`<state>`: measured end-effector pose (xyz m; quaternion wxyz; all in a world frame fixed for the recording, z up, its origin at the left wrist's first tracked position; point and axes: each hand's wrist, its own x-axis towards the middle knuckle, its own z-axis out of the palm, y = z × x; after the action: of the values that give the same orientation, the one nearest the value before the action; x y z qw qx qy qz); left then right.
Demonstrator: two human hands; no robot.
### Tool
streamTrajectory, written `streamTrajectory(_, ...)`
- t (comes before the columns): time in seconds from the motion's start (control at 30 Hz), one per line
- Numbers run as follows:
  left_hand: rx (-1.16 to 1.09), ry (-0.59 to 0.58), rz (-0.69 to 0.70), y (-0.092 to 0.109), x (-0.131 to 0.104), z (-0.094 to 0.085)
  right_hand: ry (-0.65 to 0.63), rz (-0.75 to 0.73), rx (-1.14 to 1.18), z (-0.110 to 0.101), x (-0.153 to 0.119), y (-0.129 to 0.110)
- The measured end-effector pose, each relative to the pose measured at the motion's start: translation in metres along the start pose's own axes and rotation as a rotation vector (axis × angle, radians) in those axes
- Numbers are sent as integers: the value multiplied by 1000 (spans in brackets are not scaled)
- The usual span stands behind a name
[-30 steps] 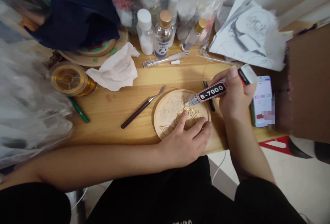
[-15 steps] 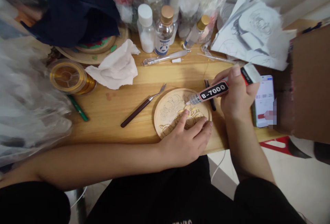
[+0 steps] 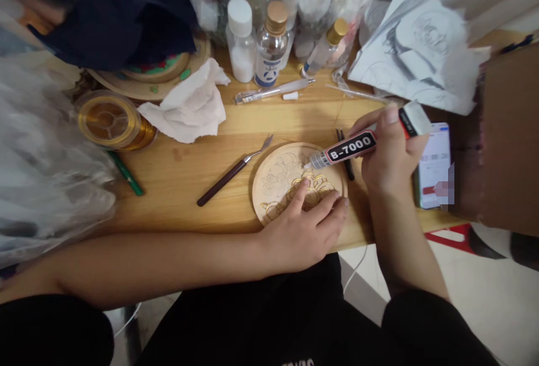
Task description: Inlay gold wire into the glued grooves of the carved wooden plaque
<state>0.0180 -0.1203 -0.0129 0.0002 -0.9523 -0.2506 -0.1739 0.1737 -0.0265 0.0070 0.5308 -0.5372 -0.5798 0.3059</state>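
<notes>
A round wooden plate (image 3: 273, 178) lies near the table's front edge, with a pencilled flower drawing on it. Gold wire (image 3: 314, 181) outlines part of that drawing. My left hand (image 3: 305, 228) rests on the plate's lower right, its fingers stretched out and apart over the wire; part of the pattern is hidden beneath them. A B-7000 glue tube (image 3: 351, 147) is gripped in my right hand (image 3: 389, 155), tilted so its nozzle is at the pencil lines above the wire. Whether the tip touches the wood I cannot tell.
Left of the plate lies a palette knife (image 3: 223, 182); dark tweezers (image 3: 349, 167) lie partly behind the tube. Further back are crumpled tissue (image 3: 191, 105), a gold wire spool (image 3: 112, 122), a pen (image 3: 273, 91) and several bottles (image 3: 270, 46). A phone (image 3: 433, 158) and cardboard box (image 3: 509, 141) stand right.
The view has shifted slightly. Both hands, the glue tube and the plate keep nearly the same positions relative to each other.
</notes>
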Motion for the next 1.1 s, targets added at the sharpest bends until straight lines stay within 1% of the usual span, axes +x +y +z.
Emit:
streamTrajectory(0.3,-6,-11,-1,0,0,0,-6,-29,26,1,-1,4)
streamTrajectory(0.57,-9,3,-3,0,0,0,3,-28,60,0,0,1)
streamTrajectory(0.73,-6,9,0,0,0,0,-18,-23,46,0,0,2)
streamTrajectory(1.1,-5,-11,7,0,0,0,-7,-1,-29,0,0,3)
